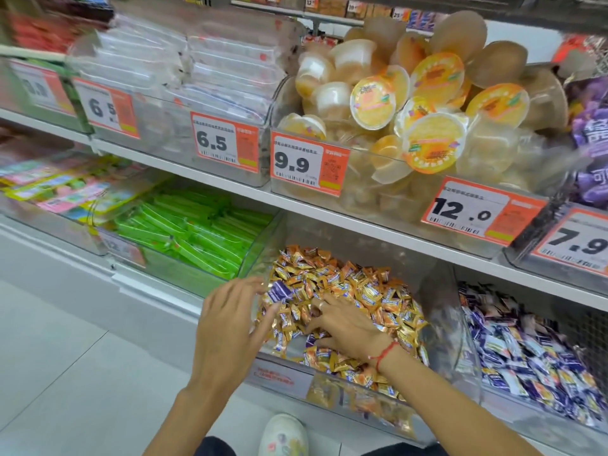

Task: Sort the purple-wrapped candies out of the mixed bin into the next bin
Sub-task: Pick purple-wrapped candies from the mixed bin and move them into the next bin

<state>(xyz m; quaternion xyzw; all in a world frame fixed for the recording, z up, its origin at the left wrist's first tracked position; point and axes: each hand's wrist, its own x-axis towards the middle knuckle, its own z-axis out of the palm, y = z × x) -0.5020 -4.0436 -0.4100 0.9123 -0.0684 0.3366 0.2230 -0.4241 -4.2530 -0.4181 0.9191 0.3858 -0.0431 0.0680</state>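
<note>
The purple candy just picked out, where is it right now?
In the head view, the purple candy sits at the left hand's fingertips, above the left edge of the gold-candy bin, left of the right hand digging there.

just the one head cam, looking forward and down, sitting close over the candy bin (pixel 437 327), shelves (pixel 230 185) filling the top

Two bare forearms without sleeves, left hand (pixel 227 327) unadorned, right hand (pixel 342 327) with a ring (pixel 321 304) on one finger, thin red string bracelet (pixel 385 354) at the wrist, white clog (pixel 284 436) at 6 o'clock, dark trousers
</note>
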